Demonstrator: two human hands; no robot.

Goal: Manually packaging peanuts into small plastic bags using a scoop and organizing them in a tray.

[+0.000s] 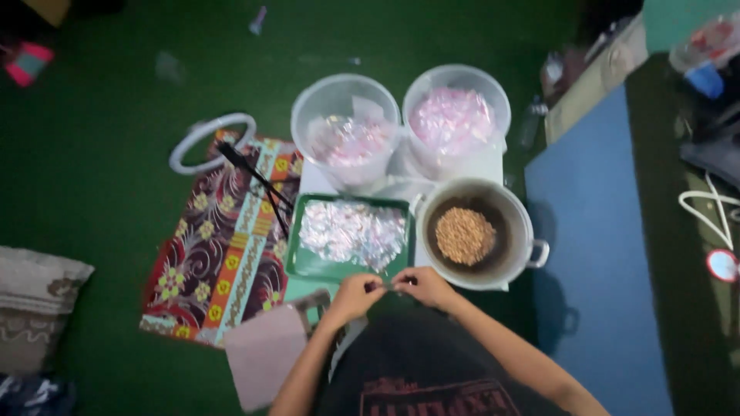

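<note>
Head view: a seated person's two bare hands meet low in the middle, over the near edge of a green tray (308, 263).
Held thing: a small silvery wrapper piece (388, 286), thin and shiny, pinched between both hands; too small to tell more.
Where it is: just above the tray's near rim, beside the metal pot (518, 206), close to the person's lap.
Long axis: the wrapper piece runs left to right between the fingertips, roughly level.
Left hand (356, 296): forearm comes up from the lower left, wrist bent inward, fingers curled, its grip closed on the left end of the piece.
Right hand (428, 286): forearm comes in from the lower right, knuckles up, fingertips drawn together, its grip closed on the right end.
Hands together: fingertips nearly touching, the piece spanning the small gap.
Tray contents: a heap of crumpled silvery wrappers (351, 231).
Pot contents: a mound of brown grains or nuts (464, 234); I cannot tell which.
Behind: two clear plastic buckets, the left bucket (344, 127) with silvery and pink wrappers, the right bucket (456, 115) full of pink ones.
Floor: a green floor (100, 154), with a patterned cloth (223, 246) left of the tray and a white ring (210, 139) at its far end.
Right side: a blue mat (601, 254).
</note>
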